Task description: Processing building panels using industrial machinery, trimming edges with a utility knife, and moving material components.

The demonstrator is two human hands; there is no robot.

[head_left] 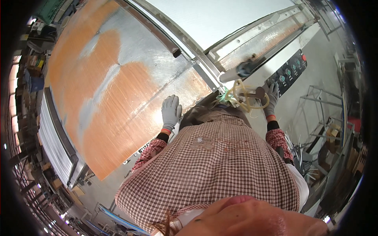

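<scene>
My left hand point(171, 112), in a grey glove with an orange cuff, lies at the near edge of a wide worktable point(130, 84). Its fingers point forward, lying flat on the surface, and nothing shows in it. The tabletop is part worn orange-brown, part bare metal. My right hand point(271, 98), gloved the same way, rests at the near end of a black control panel point(289, 74) with its fingers stretched out. Several round buttons and a red knob point(304, 57) sit on that panel. Close beside the right hand is a bundle of yellowish tubing point(246, 103).
A white sheet point(232, 17) covers the far bed, bordered by a metal rail point(185, 41). A grey cylinder point(236, 73) juts out near the tubing. Stacked pale panels point(57, 137) stand at left. To the right are metal frame racks point(323, 102) and boxes.
</scene>
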